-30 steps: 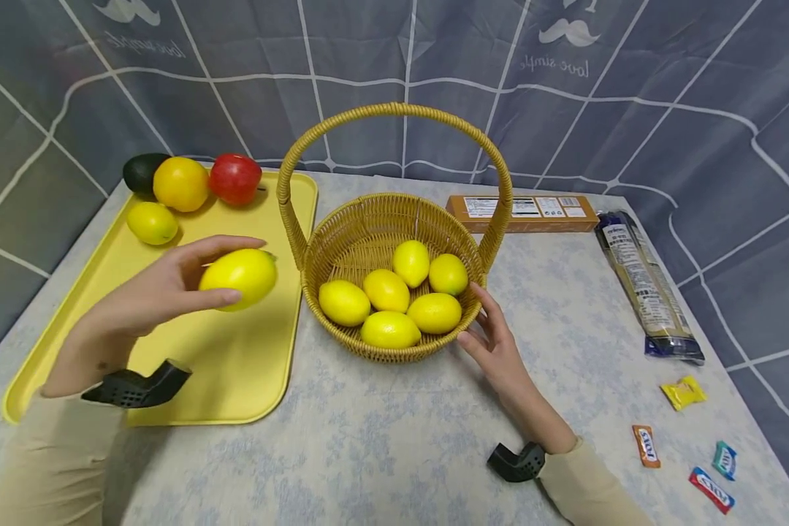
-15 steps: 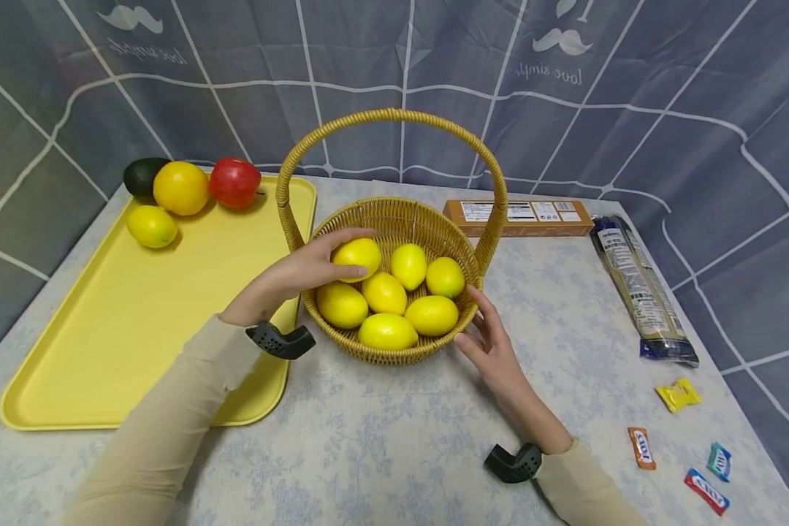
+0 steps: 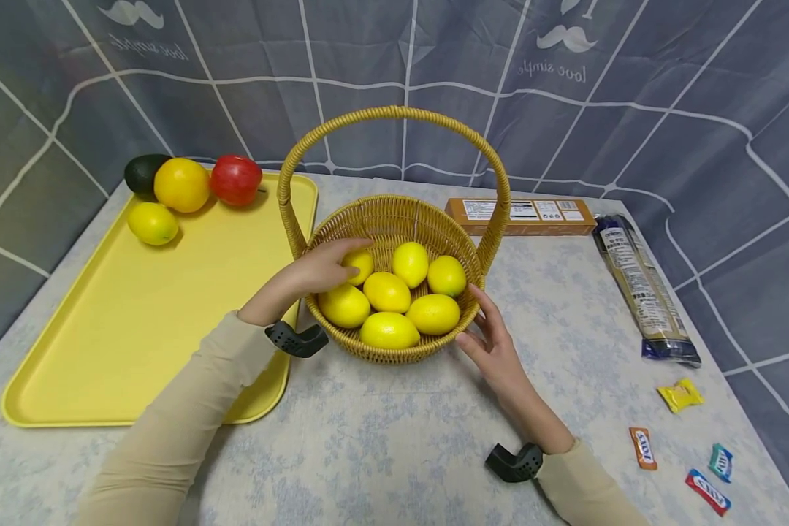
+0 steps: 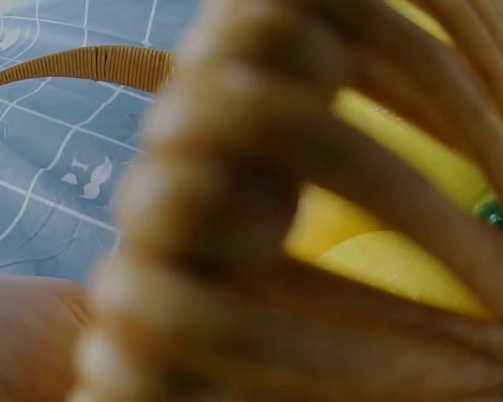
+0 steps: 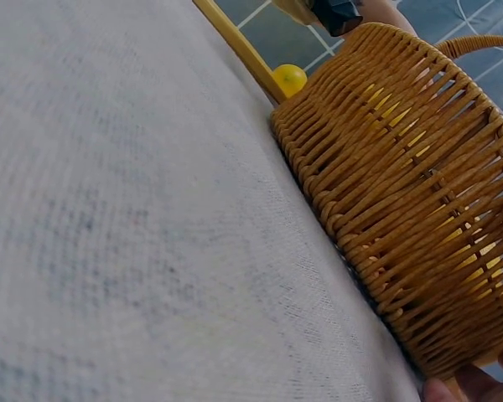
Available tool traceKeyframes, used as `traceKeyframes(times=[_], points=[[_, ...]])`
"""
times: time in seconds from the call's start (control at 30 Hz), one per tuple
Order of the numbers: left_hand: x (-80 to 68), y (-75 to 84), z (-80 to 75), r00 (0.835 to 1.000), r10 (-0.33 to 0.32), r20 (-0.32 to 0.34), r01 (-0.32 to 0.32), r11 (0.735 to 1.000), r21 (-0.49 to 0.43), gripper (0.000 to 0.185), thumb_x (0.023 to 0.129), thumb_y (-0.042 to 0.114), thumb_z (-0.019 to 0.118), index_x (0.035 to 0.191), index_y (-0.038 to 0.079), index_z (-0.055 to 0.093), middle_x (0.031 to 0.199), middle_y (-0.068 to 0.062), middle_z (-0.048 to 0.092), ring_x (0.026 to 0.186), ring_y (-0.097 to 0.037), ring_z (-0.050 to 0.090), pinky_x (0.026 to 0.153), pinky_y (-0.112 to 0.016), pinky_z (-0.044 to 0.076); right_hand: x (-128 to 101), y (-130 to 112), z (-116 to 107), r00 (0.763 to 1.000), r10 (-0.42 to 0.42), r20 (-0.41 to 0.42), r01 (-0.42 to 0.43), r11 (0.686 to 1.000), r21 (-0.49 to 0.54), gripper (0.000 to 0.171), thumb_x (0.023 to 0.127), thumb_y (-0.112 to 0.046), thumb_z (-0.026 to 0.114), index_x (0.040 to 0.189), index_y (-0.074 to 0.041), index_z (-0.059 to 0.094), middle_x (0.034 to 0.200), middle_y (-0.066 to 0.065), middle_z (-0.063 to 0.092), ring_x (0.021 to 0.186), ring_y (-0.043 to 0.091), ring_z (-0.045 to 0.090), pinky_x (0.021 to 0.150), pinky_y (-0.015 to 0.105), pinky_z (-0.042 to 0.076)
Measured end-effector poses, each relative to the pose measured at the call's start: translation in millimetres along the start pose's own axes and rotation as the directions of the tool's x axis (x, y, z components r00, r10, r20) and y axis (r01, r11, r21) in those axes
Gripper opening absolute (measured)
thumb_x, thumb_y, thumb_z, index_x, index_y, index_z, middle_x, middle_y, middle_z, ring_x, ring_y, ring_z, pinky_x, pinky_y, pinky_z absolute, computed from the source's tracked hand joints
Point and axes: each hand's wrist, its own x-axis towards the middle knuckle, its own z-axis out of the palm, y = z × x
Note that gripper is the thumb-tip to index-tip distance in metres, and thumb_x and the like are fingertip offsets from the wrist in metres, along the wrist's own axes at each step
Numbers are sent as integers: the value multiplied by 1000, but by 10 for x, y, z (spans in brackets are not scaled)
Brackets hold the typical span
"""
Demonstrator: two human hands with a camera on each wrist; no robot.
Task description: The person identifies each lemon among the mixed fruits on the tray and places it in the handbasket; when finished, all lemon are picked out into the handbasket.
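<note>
A round wicker basket [image 3: 394,356] with a tall arched handle holds several yellow lemons [image 3: 386,292]. My left hand [image 3: 322,269] reaches over its left rim and holds a lemon [image 3: 360,264] low inside, fingers behind it and thumb in front. Part of that lemon is hidden by the hand. Blurred wicker fills most of the left wrist view, with yellow fruit [image 4: 394,264] showing through the gaps. My right hand [image 3: 500,354] rests against the basket's right side, index finger at the rim and thumb on the outer wall. In the right wrist view its fingertips [image 5: 474,383] touch the weave.
Left of the basket lies a yellow tray [image 3: 138,329] with a lemon [image 3: 153,223], an orange-yellow fruit [image 3: 181,185], a red fruit [image 3: 236,180] and a dark green fruit [image 3: 145,175]. A brown box [image 3: 522,217], a long plastic packet [image 3: 647,288] and several small wrapped candies [image 3: 680,395] lie right.
My left hand has carried a lemon from above the tray rightward into the basket, then lowered it among the others. The right hand has stayed at the basket's side.
</note>
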Motion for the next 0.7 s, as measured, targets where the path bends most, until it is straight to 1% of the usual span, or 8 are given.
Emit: traceKeyframes(times=[0.17,0.3,0.37,0.43,0.53,0.6,0.63,0.7], points=[[-27,4,-4,999,11,-43,-13,999,-45,50,91,-6,47,140,-6,35,143,-22,34,134,-34,23,108,-43,17,-4,4,0,1000,-2,-1,2,1000,5,68,93,4,52,150,-15,21,153,0,14,134,29,24,97,23,36],[-112,9,-31,996,62,-69,-70,991,-118,49,94,0,49,141,-5,34,145,-19,32,135,-31,22,108,-43,18,-5,11,1,1000,3,-2,-3,1000,3,68,93,4,53,150,-15,21,153,0,13,134,29,24,97,23,35],[-195,19,-72,993,105,-46,-112,978,-177,49,96,5,50,142,-4,34,146,-19,31,135,-31,23,108,-43,19,-4,11,1,1000,5,-4,-5,1000,0,68,93,3,53,150,-15,21,153,0,13,134,29,24,97,22,35],[-313,12,-149,988,152,9,-145,959,-242,49,97,9,52,141,-3,36,145,-17,34,133,-29,28,106,-42,24,-3,11,0,1000,5,-4,-5,1000,0,68,93,4,53,150,-15,21,153,0,13,134,29,24,97,22,36],[-553,-29,-350,962,247,114,-195,918,-344,47,96,10,53,140,-1,39,141,-15,40,129,-27,37,103,-40,31,3,11,-1,1000,2,-4,-2,1000,-5,68,93,4,53,150,-15,21,153,0,14,134,29,24,97,23,36],[-744,-87,-536,937,319,142,-243,888,-391,44,96,6,51,139,1,42,137,-13,46,125,-25,42,100,-36,35,8,9,0,1000,-1,-4,1,1000,-8,68,93,4,53,150,-16,21,153,-1,14,134,29,24,97,23,35],[-838,-130,-638,924,363,123,-284,864,-416,42,96,1,49,138,0,43,135,-14,48,124,-26,44,99,-34,36,11,8,1,1000,-2,-3,2,1000,-8,68,93,4,53,150,-16,21,153,-1,14,134,29,24,98,23,35],[-996,-264,-844,880,474,18,-402,766,-502,42,95,-7,44,137,-6,40,131,-19,50,121,-29,46,99,-33,36,16,5,1,1000,-3,-3,3,1000,-8,68,93,4,53,150,-16,21,153,-2,14,134,28,24,98,24,34]])
